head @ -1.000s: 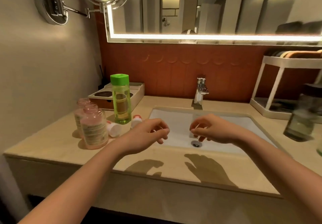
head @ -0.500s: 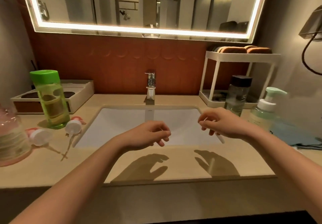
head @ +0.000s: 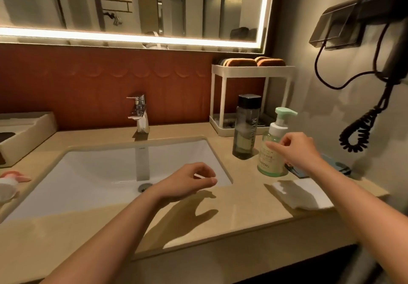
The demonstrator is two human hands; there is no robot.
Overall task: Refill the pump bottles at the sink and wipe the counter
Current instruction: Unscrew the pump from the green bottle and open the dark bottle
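A pale green pump bottle (head: pixel 269 160) with a mint pump head stands on the beige counter (head: pixel 242 213), right of the sink (head: pixel 106 173). My right hand (head: pixel 294 149) is at the bottle's right side with its fingers apart; the forefinger crosses the front of the bottle and I see nothing in the hand. My left hand (head: pixel 189 181) hovers over the sink's front right corner, loosely curled, thumb near forefinger, with a thin pale sliver between them that I cannot identify. Loose pink-and-white pump heads (head: pixel 10 184) lie at the far left edge.
A tall dark bottle (head: pixel 246 129) with a black cap stands just left of the pump bottle. Behind is a white rack (head: pixel 251 71). A white cloth (head: pixel 303 193) and a blue item (head: pixel 333 166) lie at right. The faucet (head: pixel 139 113), a box (head: pixel 24 133) and a wall hair dryer (head: pixel 379 14) surround them.
My view has swung right, so the pink bottles and green-capped bottle are out of sight. My right hand has moved from over the sink to the green pump bottle. My left hand stays over the sink.
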